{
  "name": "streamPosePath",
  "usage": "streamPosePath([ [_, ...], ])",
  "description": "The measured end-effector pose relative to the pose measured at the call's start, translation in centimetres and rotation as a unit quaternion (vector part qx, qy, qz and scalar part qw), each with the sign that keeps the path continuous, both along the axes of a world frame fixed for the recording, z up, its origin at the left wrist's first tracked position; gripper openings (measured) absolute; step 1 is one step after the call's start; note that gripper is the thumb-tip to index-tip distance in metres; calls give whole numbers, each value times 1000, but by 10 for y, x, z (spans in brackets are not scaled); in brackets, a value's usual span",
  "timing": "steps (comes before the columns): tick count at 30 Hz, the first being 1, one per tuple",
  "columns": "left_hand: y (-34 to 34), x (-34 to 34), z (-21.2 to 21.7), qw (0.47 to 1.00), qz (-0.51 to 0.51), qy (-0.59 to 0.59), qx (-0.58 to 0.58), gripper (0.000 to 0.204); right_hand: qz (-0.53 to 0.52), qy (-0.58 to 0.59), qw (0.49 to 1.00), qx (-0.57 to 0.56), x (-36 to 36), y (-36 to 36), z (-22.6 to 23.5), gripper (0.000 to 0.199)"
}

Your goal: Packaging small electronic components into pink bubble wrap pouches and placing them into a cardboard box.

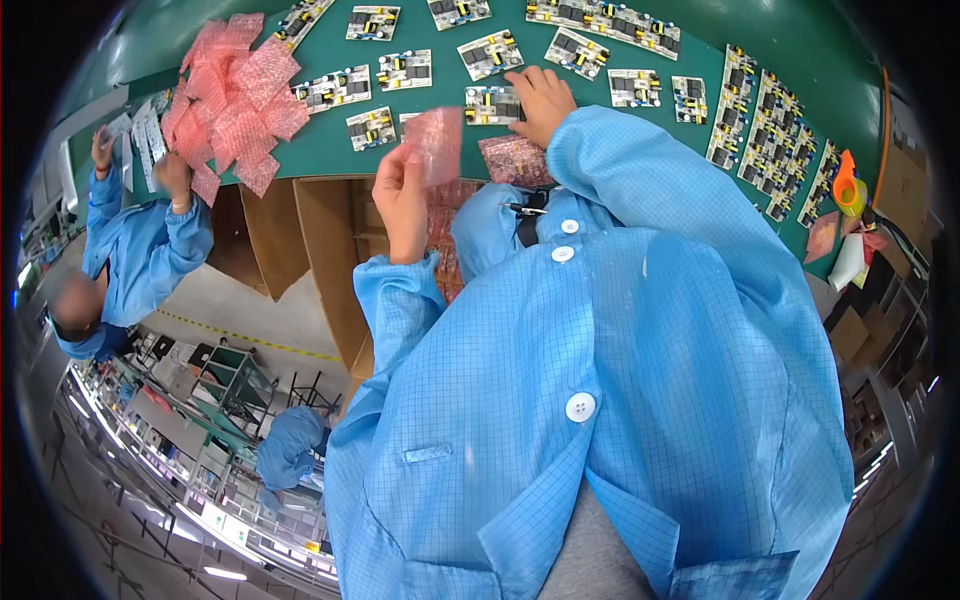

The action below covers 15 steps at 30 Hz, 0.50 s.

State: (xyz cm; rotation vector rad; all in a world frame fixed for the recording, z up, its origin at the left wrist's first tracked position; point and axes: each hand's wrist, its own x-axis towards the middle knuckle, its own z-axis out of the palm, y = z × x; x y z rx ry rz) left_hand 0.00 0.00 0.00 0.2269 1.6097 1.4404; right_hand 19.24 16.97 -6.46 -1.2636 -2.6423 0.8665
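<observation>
L hand (402,195) on bag (436,150), R hand (546,104) at board (491,105)

L hand's thumb & fingers were closed on the pink bag, held up by the table's near edge. Bag looked flat; couldn't tell if anything was inside. R hand's thumb & fingers straddled the board's right end, board on the green table (320,55); pinched or just resting, couldn't tell. Tall comps there might've snagged the film if bag & board met askew.

Wrapped pack (516,160) sat just near of the R hand, at the table edge; a wrist or R sleeve (640,160) dragged back could've knocked it off. Box (320,235) w/ pink packs (445,228) stood on the near side, left of the person.

Other boards (490,54) lay loose L, R & far; a wide sleeve sweep could've shoved some together & bent parts. Panels (775,135) & orange dispenser (847,183) were right.

Bag pile (235,90) lay left, loosely heaped, some overhanging the near edge; a bump from the co-worker (165,245) alongside prob. would've slid a few off.
</observation>
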Motion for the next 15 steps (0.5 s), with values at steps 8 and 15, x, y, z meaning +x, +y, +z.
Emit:
streamPosePath([
  [8, 58, 17, 29, 872, -195, 445, 62, 17, -54, -63, 997, 9, 34, 8, 14, 73],
  [15, 85, 35, -7, 806, -322, 479, 129, 24, -74, 4, 994, 78, 38, 6, 6, 78],
])
